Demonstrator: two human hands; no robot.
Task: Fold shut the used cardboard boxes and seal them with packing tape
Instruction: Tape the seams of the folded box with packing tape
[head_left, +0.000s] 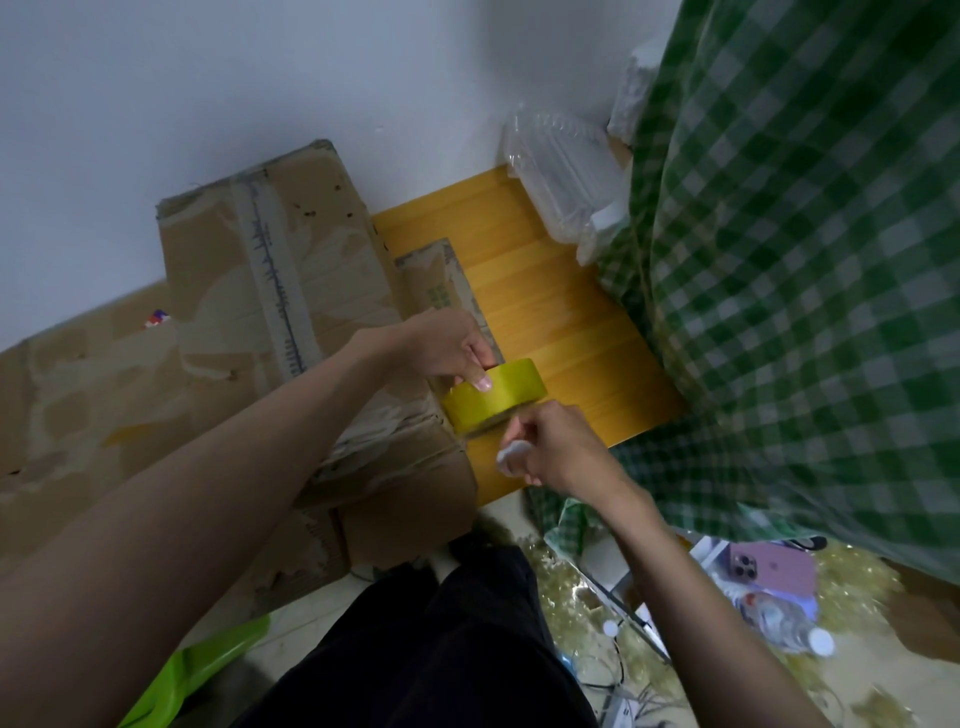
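The tape roll (493, 395) is held up on its edge by the left hand (447, 345). The thumb is pressed on the yellow outer face and the other fingers are curled round the far side of the roll. It is probably held this way so the roll can turn and the loose end can be found.

The right hand (545, 447) is placed just beside the roll, at its near lower edge. Its fingers are curled, and something small and pale is held in them. What that thing is cannot be told. The loose tape end may be picked at here, but that is only a guess.

The roll is kept between the two hands, right over the near right corner of the top box (291, 322). That box is folded shut, and old tape marks are seen on its flaps. It is laid on a bigger box (78, 415), which sits by the wall. A wooden bench (550, 312) is seen just past the roll, beside the boxes. A green checked cloth (805, 260) hangs at the right.

No new tape is seen on the boxes, so sealing is judged to be only starting.
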